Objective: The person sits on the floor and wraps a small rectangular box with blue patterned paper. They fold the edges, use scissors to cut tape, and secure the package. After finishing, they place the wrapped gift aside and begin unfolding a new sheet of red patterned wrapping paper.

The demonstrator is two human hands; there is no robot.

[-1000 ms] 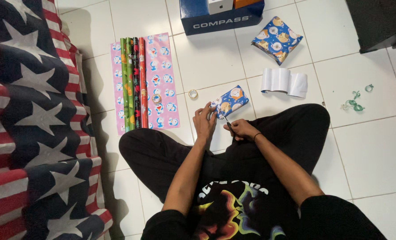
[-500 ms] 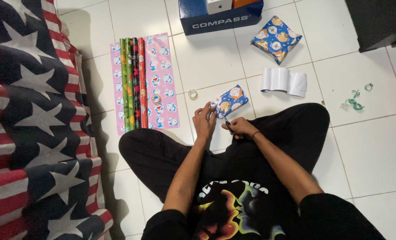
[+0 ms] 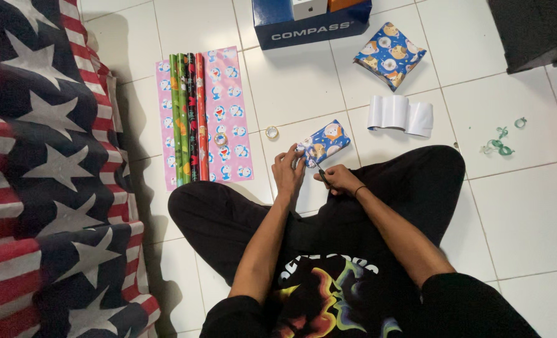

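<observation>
Fingers of left hand (image 3: 289, 170) pinch wrapped parcel (image 3: 323, 142); right hand (image 3: 341, 181) grips scissors (image 3: 321, 173), which may nick the wrapping.

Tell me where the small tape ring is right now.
In the head view the small tape ring lies on the white floor tile, left of the blue wrapped parcel and right of the pink wrapping sheet.

White floor tiles (image 3: 528, 206) carried everything. A pink wrapping sheet (image 3: 231, 112) lay flat near the floor's left side, with rolls of wrapping paper (image 3: 187, 116) on it and a small tape ring (image 3: 220, 139) on the sheet. Another tape ring (image 3: 271, 132) sat on bare tile just beside it. A blue box (image 3: 313, 28) stood at the far edge, a blue wrapped parcel (image 3: 389, 55) near it, curled white paper (image 3: 400, 114) closer in, green scraps (image 3: 500, 145) toward the right
</observation>
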